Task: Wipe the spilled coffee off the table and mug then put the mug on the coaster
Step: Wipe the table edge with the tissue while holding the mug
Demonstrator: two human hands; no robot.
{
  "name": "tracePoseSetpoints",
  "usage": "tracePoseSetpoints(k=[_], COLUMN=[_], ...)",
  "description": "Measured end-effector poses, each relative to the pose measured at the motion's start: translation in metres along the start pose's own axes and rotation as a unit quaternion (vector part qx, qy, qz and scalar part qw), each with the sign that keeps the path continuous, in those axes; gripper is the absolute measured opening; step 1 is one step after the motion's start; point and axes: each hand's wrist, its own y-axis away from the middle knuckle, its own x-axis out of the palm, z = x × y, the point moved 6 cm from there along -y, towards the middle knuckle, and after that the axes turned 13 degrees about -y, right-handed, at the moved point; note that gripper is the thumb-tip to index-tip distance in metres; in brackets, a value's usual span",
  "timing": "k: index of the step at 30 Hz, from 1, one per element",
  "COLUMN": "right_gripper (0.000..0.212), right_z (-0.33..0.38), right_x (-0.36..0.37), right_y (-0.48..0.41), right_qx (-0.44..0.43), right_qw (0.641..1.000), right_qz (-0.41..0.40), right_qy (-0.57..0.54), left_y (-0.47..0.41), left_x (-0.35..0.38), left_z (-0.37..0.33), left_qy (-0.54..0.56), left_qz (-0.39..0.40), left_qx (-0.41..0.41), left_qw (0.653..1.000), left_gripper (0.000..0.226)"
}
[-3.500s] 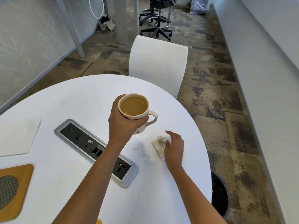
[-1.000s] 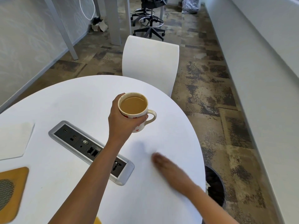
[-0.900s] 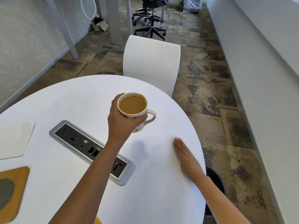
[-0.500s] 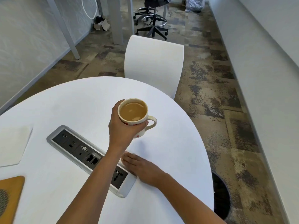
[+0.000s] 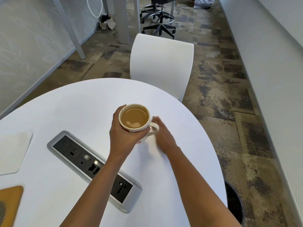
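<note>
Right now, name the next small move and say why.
Probably raise the right hand to wipe the mug: the left hand holds it up, and the table around them shows no coffee. No wipe shows under the right hand.

Bright, soft, even light fills the room. The white table (image 5: 180, 161) carries only faint shadows beneath the arms. Motion blur smears the right hand (image 5: 161, 131). The mug (image 5: 148, 124) is sharp, with a pale glint on its coffee (image 5: 133, 117). Straight lines bow near the left and right edges.
</note>
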Motion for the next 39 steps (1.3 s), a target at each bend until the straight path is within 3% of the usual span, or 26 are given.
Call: tracePoseSetpoints(k=[7,9,15,19,25,28,31,33,34,36,37,38,39], right_gripper=[0.06,0.058,0.051,0.046,0.061,0.068,0.071,0.064,0.056,0.046,0.047,0.048,0.048], right_z=[-0.048,-0.037,0.016,0.001,-0.074,-0.099,-0.113,-0.123,-0.132,-0.148,-0.153,-0.158,-0.161], right_x=[-0.02,-0.012,0.02,-0.007,-0.036,-0.045,-0.058,-0.071,-0.076,-0.08,-0.08,-0.079,-0.079], right_y=[0.032,0.042,0.087,0.093,0.085,0.089,0.102,0.113,0.121,0.139,0.147,0.153,0.156], right_qx=[0.075,0.048,-0.144,-0.189,-0.024,0.057,0.146,0.229,0.284,0.343,0.347,0.345,0.34], right_qw=[0.984,0.987,0.986,0.982,0.999,0.995,0.973,0.913,0.84,0.621,0.537,0.485,0.461], right_qz=[-0.16,-0.14,0.053,0.021,-0.021,-0.082,-0.16,-0.247,-0.309,-0.407,-0.426,-0.426,-0.419], right_qy=[-0.027,-0.054,-0.063,-0.006,0.016,0.011,-0.08,-0.228,-0.343,-0.575,-0.64,-0.681,-0.705], left_y=[0.003,0.005,0.01,0.013,0.019,0.023,0.026,0.029,0.031,0.034,0.035,0.036,0.037], left_x=[0.009,0.013,0.025,0.03,0.035,0.039,0.042,0.045,0.047,0.05,0.052,0.055,0.057], left_z=[0.015,0.017,0.02,0.024,0.03,0.032,0.034,0.035,0.036,0.035,0.035,0.034,0.035], left_qy=[-0.004,-0.001,-0.001,-0.002,-0.007,-0.004,0.002,0.002,0.001,-0.004,-0.006,-0.006,-0.007], left_qz=[0.018,0.024,0.033,0.044,0.051,0.054,0.059,0.064,0.066,0.068,0.07,0.073,0.076], left_qx=[-0.025,-0.036,-0.054,-0.066,-0.085,-0.085,-0.09,-0.089,-0.087,-0.078,-0.074,-0.072,-0.072], left_qw=[1.0,0.999,0.998,0.997,0.995,0.995,0.994,0.994,0.994,0.995,0.995,0.995,0.994], left_gripper=[0.083,0.084,0.083,0.082,0.082,0.084,0.082,0.083,0.083,0.083,0.082,0.082,0.081])
